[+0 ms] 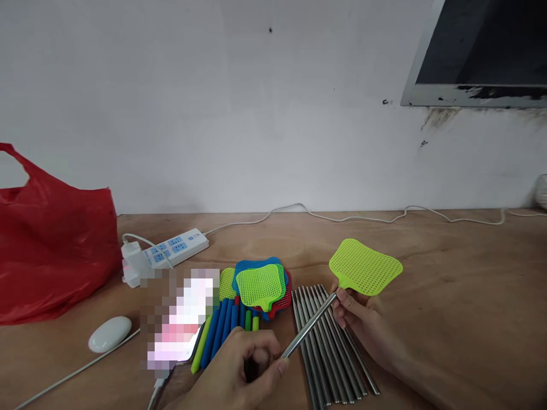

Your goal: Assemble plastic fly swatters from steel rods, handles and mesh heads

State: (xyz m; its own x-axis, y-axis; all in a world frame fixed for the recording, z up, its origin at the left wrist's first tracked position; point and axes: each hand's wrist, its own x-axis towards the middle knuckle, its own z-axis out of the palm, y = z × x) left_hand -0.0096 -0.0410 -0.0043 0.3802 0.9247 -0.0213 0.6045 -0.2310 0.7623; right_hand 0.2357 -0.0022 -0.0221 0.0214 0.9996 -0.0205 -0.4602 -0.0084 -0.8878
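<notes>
My left hand (245, 364) is closed on the lower end of a shiny metal rod (310, 326). The rod slants up to a yellow-green fly swatter head (366, 266) with a perforated face. Where the two meet, my right hand (363, 322) pinches the head's neck; the fingers partly cover the joint. Below the rod lies a row of several metal rods (329, 359) on the table. Left of these is a pile of fly swatter heads (260, 285) in yellow-green, blue, green and red. Blue, green and yellow-green handle tubes (220, 330) lie beside my left hand, which hides some of them.
At the left stands a red plastic bag (55, 245). A white power strip (177, 250) with a plugged-in charger has its cord along the wall. A blurred-out phone (183, 324) lies with a cable, near a white mouse-like object (110, 334). All rest on the wooden table (461, 285).
</notes>
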